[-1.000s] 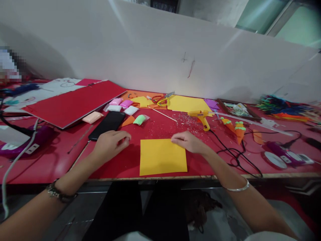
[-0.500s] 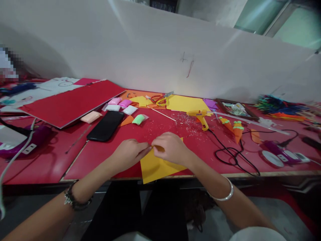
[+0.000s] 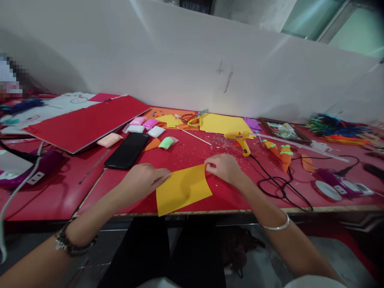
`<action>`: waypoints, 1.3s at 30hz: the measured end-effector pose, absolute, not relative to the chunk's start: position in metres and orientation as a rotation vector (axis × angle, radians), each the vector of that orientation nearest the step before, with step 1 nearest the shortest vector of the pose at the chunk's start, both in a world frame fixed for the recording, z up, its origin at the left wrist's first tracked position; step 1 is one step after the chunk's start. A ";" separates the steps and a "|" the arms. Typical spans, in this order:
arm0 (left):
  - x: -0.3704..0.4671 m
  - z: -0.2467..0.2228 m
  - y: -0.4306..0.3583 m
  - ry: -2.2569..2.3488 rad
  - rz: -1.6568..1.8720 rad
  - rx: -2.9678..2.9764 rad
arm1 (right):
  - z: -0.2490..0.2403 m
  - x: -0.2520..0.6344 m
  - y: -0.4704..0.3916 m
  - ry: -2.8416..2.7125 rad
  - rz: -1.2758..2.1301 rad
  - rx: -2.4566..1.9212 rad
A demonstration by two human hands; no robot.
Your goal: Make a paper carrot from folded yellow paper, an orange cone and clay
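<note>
A yellow rectangular sheet (image 3: 184, 190) is stretched between my two hands at the front edge of the red table. Its far left corner is pinched by my left hand (image 3: 147, 180), fingers pressed together. The far right corner is gripped between the thumb and fingers of my right hand (image 3: 223, 168). The sheet's near edge hangs free, with its lower left corner at the table edge. A black phone (image 3: 127, 151) lies just beyond my left hand, and a yellow glue gun (image 3: 241, 141) rests beyond my right hand.
Scissors (image 3: 195, 119) lie on coloured paper at the back, near small clay packets (image 3: 150, 123). A red board (image 3: 90, 122) is at the back left. Two orange cone shapes (image 3: 286, 157), a black cable (image 3: 279, 188) and a purple power strip (image 3: 339, 183) are on the right.
My hands have moved apart, the left one leftward and the right one rightward. The yellow sheet has shifted left, and its far edge now shows between them.
</note>
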State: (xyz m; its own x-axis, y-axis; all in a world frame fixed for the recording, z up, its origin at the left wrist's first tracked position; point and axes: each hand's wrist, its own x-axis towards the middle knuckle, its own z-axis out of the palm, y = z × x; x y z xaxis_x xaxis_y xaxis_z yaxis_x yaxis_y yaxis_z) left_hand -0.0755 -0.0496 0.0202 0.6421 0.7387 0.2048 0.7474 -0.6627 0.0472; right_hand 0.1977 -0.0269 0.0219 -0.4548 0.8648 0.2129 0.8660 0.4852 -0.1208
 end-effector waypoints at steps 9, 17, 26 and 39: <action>-0.064 0.026 -0.044 -1.176 -0.422 -2.797 | 0.028 0.172 -0.039 -2.574 0.130 -1.074; -0.026 0.028 -0.035 -0.857 -0.557 -2.562 | 0.030 0.152 -0.042 -2.543 0.269 -1.277; -0.045 0.025 -0.030 -0.988 -0.532 -2.520 | 0.032 0.178 -0.038 -2.386 0.727 -1.124; -0.049 0.031 -0.034 -1.103 -0.447 -2.941 | 0.039 0.188 -0.043 -2.485 0.639 -1.071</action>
